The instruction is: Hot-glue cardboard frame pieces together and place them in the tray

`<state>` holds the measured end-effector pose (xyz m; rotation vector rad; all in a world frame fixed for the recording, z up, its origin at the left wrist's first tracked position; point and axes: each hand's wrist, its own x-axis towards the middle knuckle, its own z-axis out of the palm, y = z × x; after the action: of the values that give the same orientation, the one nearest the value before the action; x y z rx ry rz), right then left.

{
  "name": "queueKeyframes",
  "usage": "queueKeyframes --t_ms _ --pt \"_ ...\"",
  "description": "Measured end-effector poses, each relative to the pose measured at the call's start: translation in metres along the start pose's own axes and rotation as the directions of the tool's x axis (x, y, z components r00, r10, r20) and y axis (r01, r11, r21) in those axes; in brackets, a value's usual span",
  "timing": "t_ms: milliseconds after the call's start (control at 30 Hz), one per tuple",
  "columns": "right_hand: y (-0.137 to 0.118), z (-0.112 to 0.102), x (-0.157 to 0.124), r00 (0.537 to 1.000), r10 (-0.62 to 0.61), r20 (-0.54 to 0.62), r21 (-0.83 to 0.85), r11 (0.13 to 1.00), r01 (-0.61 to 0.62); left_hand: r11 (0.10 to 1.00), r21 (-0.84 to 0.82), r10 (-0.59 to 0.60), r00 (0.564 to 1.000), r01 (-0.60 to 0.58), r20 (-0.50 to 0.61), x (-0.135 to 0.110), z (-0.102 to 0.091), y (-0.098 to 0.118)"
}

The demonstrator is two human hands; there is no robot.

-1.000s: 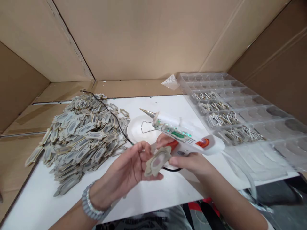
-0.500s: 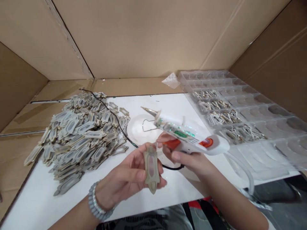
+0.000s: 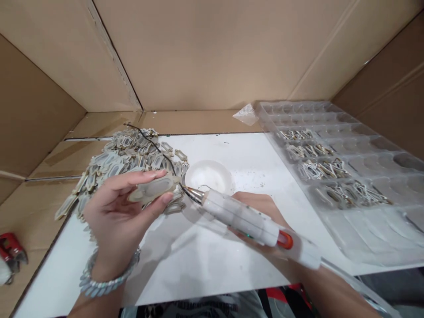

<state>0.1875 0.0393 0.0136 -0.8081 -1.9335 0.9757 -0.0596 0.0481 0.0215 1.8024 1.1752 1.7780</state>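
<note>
My left hand pinches an ornate frame-shaped piece by its long edges, between thumb and fingers, turned so that one end faces right. My right hand is wrapped round a white hot glue gun with an orange part at its rear; the gun hides most of the fingers. The metal nozzle tip sits at the right end of the piece; whether they touch I cannot tell. A large pile of similar pieces lies behind my left hand. Below the nozzle stands a shallow white dish.
A clear compartment tray on the right holds white-and-gold frame pieces in several cells. A black cord crosses the pile. Cardboard walls enclose the white table. A plastic scrap lies at the back; a red tool is far left.
My left hand has moved left and up, turning the piece from upright to nearly sideways. The glue gun has swung down, bringing its nozzle to the piece's end.
</note>
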Motion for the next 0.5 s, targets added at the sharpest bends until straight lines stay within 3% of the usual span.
queueKeyframes --t_ms 167,500 --pt "-0.001 0.0 0.001 0.998 0.023 0.062 0.078 0.997 -0.028 0.993 0.053 0.107 0.994 -0.107 0.013 -0.003 0.006 0.005" --pt "0.003 0.004 0.001 1.0 0.019 0.02 0.008 1.0 -0.02 0.99 0.028 0.141 0.99 -0.142 0.029 -0.003 0.011 0.01"
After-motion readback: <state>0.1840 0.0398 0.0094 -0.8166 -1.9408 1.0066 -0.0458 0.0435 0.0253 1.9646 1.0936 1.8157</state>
